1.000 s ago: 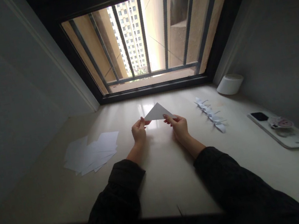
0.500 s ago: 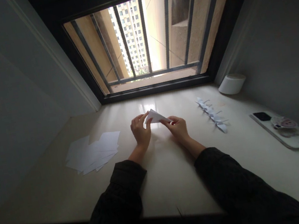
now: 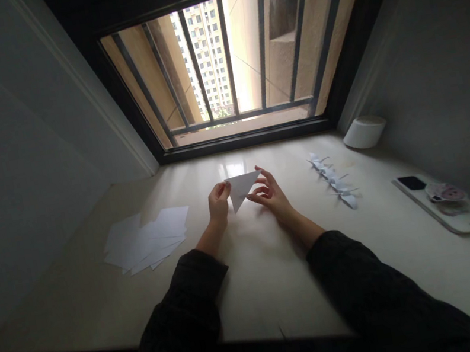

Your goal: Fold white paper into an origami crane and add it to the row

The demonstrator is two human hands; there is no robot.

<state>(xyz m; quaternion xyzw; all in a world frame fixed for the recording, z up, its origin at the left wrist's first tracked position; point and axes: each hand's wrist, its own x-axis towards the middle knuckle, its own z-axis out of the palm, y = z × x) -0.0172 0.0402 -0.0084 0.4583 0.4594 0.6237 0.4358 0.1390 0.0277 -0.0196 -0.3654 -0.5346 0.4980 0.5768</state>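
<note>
A white folded paper, now a triangle with one point hanging down, is held above the pale tabletop, in the middle of the head view. My left hand pinches its upper left corner between thumb and bent fingers. On the other side, my right hand holds the slanting right edge with fingers spread: a fingertip is at the upper right corner and the thumb at the lower edge. Part of the right fingers lies behind the paper.
Loose white paper sheets lie on the left. Several small folded paper cranes stand in a row on the right. Beyond them are a white cylindrical object and a phone with a round grip. A barred window is behind.
The folded paper has turned, so that its broad triangular face shows with a point downward. My right fingers have spread and moved up along its right edge; my left hand has closed on the left corner.
</note>
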